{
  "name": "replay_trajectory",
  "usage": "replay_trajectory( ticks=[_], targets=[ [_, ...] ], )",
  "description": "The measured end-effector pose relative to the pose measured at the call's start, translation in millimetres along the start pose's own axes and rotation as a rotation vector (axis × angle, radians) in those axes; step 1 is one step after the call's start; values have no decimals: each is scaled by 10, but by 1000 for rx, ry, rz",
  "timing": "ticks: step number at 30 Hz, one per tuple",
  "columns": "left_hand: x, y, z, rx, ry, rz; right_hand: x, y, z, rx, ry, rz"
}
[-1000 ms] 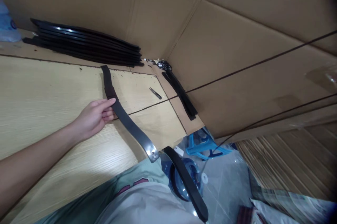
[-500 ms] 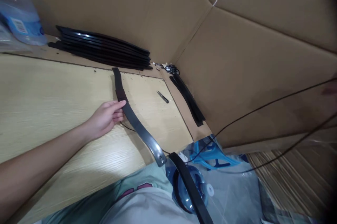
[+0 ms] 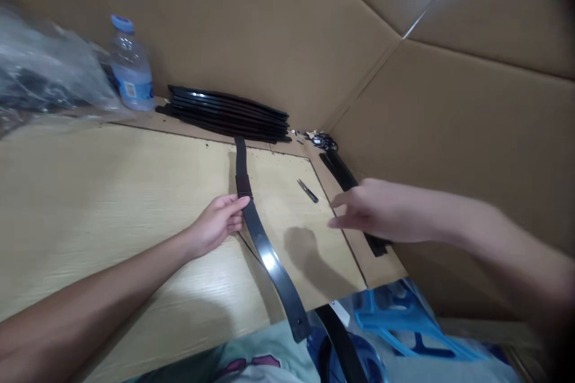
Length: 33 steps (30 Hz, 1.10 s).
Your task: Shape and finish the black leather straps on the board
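My left hand (image 3: 220, 224) is closed, thumb on top, on a long curved black strip (image 3: 276, 269). A dark band wraps the strip (image 3: 243, 185) just beyond my thumb, and small holes show at its near end, which reaches past the table edge. A thin dark cord (image 3: 249, 246) runs beside it. My right hand (image 3: 363, 209), somewhat blurred, hovers over the right side of the table with thumb and finger apart and nothing visible between them. Small thread snips (image 3: 308, 190) lie on the table between my hands.
Black strips are stacked (image 3: 224, 113) along the back cardboard wall; others (image 3: 339, 170) lie at the right edge, partly behind my right hand. Also around are a water bottle (image 3: 132, 74), a plastic bag (image 3: 49, 71), a small dark tangle (image 3: 324, 141) and a blue plastic frame (image 3: 404, 323) below the table.
My right hand has come in from the far right edge to above the table. The long cord stretched there is no longer seen. My left hand keeps its hold; the view has shifted.
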<state>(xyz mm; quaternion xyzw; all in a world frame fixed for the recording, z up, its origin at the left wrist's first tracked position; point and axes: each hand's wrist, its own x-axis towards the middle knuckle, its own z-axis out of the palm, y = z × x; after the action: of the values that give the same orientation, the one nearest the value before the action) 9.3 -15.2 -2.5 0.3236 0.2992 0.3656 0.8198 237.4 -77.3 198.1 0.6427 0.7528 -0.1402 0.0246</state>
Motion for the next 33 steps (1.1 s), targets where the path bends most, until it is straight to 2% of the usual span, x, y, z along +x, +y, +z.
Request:
replay_trajectory(
  ticks=[1,3,4,6,9,11,15,20,24,29,33],
  targets=[
    [-4,11,5,-18,-7,16,135,-124,138,18,-143,-78],
    [-5,40,6,-62,-34,70,400,-335,463,235,-92,-138],
    [-1,57,1,-84,-40,102,523,-410,636,423,-77,-150],
    [20,92,-25,-112,-33,161,735,-498,968,930,-127,-115],
    [65,137,-87,-108,15,222,947,-512,1345,1111,-186,-131],
    [89,156,-126,-94,26,253,1021,-478,1494,1212,-218,-139],
    [102,155,-161,-34,-4,266,1067,-378,1616,1360,-240,-148],
    [118,107,-167,57,-28,233,1021,-314,1682,1592,-283,-31],
    [139,83,-183,76,-9,224,961,-317,1721,1694,-280,-9],
    [157,95,-206,114,80,226,913,-316,1728,1781,-163,65],
    [160,104,-193,122,72,221,883,-345,1741,1830,-173,151]
  ],
)
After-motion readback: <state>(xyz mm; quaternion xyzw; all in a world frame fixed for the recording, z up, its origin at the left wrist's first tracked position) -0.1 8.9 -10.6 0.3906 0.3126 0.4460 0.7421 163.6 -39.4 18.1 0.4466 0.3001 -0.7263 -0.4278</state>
